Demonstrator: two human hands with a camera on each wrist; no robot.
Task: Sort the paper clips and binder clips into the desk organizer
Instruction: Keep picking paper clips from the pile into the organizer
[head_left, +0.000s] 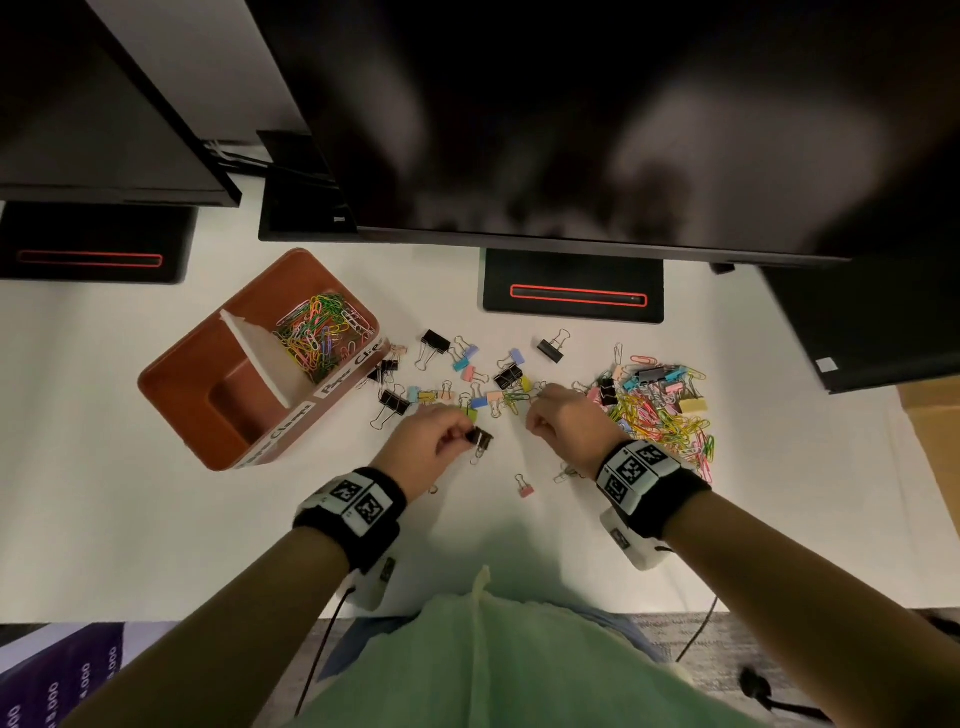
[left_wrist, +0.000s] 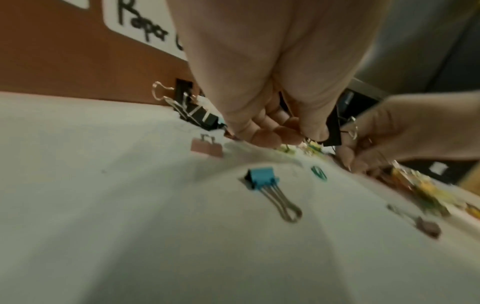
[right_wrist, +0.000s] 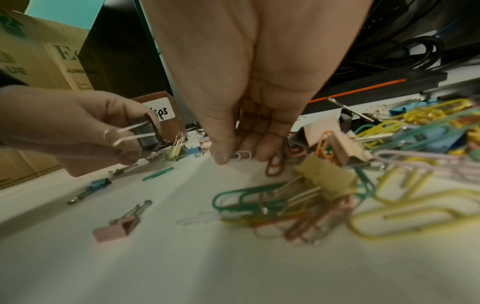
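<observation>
Head view: left hand (head_left: 423, 439) pinches a black binder clip (head_left: 480, 439) just right of the organizer (head_left: 182, 374); carry it over the empty near compartment before letting go. Right hand (head_left: 563, 415), fingers curled, pinches a pale paper clip (right_wrist: 242, 154) on the bench (head_left: 104, 493), further right.

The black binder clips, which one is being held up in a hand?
The black binder clip nearest the person: the left hand pinches it. The other black ones lie loose on the white desk, farther back, untouched.
</observation>
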